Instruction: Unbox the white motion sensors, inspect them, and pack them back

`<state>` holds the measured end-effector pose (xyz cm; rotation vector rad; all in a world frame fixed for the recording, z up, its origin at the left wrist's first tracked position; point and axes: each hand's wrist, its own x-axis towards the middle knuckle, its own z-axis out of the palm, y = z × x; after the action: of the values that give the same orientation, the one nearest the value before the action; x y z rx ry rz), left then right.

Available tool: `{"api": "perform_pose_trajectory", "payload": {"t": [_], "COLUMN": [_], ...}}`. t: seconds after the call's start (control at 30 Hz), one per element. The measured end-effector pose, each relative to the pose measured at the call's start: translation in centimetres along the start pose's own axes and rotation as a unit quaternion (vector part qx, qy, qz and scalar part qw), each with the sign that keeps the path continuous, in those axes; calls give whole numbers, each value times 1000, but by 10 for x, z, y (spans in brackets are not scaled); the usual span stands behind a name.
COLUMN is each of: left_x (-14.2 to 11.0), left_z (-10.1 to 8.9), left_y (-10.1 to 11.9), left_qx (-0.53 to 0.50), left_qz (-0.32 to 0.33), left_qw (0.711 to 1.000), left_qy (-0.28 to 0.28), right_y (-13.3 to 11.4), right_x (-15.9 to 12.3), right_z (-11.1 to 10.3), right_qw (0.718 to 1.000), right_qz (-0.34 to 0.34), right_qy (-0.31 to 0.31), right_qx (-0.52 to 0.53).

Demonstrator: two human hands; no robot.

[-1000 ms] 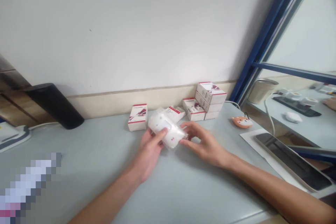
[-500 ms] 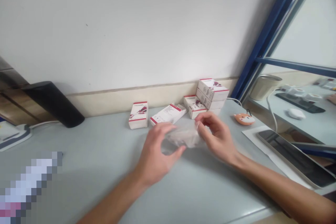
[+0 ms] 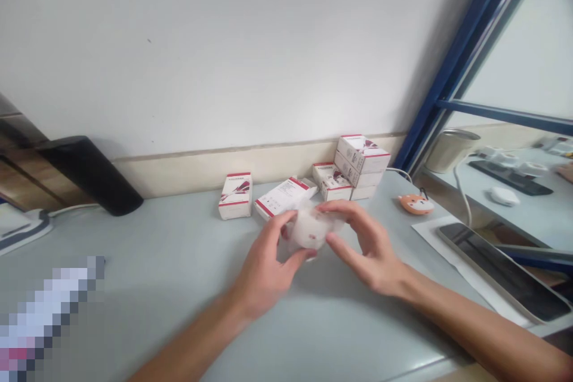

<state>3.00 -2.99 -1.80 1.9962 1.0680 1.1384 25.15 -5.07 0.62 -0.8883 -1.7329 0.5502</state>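
Note:
Both hands grip a small white item in a clear plastic wrapper (image 3: 310,230) just above the grey table (image 3: 170,262). My left hand (image 3: 268,268) pinches it from the left, thumb below and fingers on top. My right hand (image 3: 367,245) curls round its right side. Behind the hands, several white and red boxes stand along the wall: one upright box (image 3: 236,195), one lying flat (image 3: 282,197), and a stack (image 3: 358,164) at the right.
A black cylinder (image 3: 85,176) leans at the back left. An orange fox-shaped toy (image 3: 416,203) and a tablet (image 3: 501,271) on white paper lie to the right. A blue frame (image 3: 452,77) separates a neighbouring desk with a metal cup (image 3: 450,149).
The wrapped item was held flat between both hands, then blurred while being turned; now it is bunched tighter between the hands, slightly further right.

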Motion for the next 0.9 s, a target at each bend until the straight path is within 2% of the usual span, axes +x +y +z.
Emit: {"api": "perform_pose_trajectory", "payload": {"t": [0.07, 0.23, 0.37, 0.5, 0.63, 0.73, 0.8, 0.83, 0.9], "left_x": [-1, -4, -7, -4, -2, -4, -5, -6, -5], "left_z": [-1, -7, -4, -1, -5, -6, -5, -5, -4], "left_y": [4, 18, 17, 13, 18, 22, 22, 22, 20], "left_qx": [-39, 1, 76, 86, 14, -56, -52, -27, 47], "left_qz": [-23, 57, 112, 104, 81, 1, -31, -27, 28], "left_qw": [999, 997, 986, 986, 992, 995, 996, 997, 997], "left_qy": [-4, -48, -93, -96, -96, -85, -72, -68, -60], "right_y": [0, -1, -3, -1, -1, 2, 6, 8, 13], "right_x": [2, 3, 3, 8, 14, 14, 12, 11, 9], "right_z": [1, 5, 8, 6, 1, 0, 1, 2, 4], "right_qw": [1000, 997, 987, 956, 921, 924, 931, 936, 944], "right_qz": [11, 54, 124, 198, 231, 225, 212, 203, 195], "right_qy": [19, 41, -24, -96, -170, -169, -161, -158, -156], "right_qx": [-4, 33, 101, 196, 262, 261, 250, 241, 217]}}
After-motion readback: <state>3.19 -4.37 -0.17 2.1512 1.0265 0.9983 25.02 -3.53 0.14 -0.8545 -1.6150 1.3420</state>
